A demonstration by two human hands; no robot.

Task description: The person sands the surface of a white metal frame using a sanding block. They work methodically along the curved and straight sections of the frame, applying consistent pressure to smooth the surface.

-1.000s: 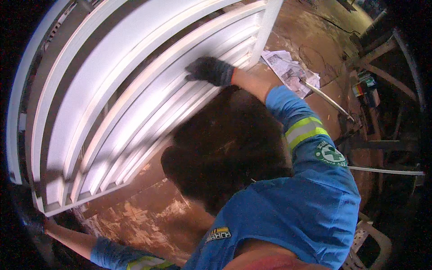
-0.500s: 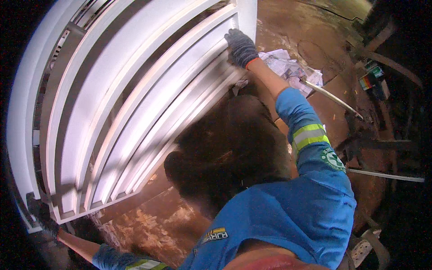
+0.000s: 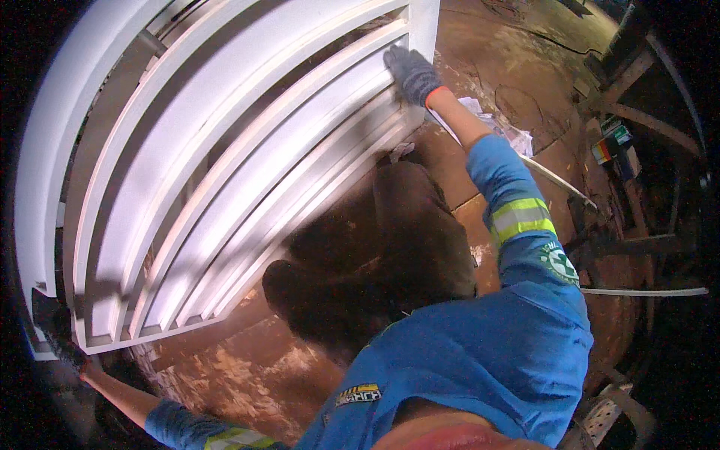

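A large white slatted panel (image 3: 244, 142), with several long parallel bars joined by end rails, stands tilted across the left and top of the view. My right hand (image 3: 412, 77), in a grey knitted glove with an orange cuff, grips a bar close to the panel's far right end rail. At the near left corner, my left hand (image 3: 58, 334) in a dark glove holds the panel's other end; shadow obscures its fingers. My arms are spread wide between the two ends.
Loose papers (image 3: 517, 139) lie on the brown, stained floor (image 3: 247, 375) past my right forearm. A thin pale strip (image 3: 559, 182) rests near them, and another light bar (image 3: 645, 292) sticks out at right. Dark metal pieces (image 3: 645, 244) crowd the right side.
The panel has shifted slightly, its far end rightward and its near left corner upward and left. Both hands have moved with it, and my right forearm covers more of the papers.
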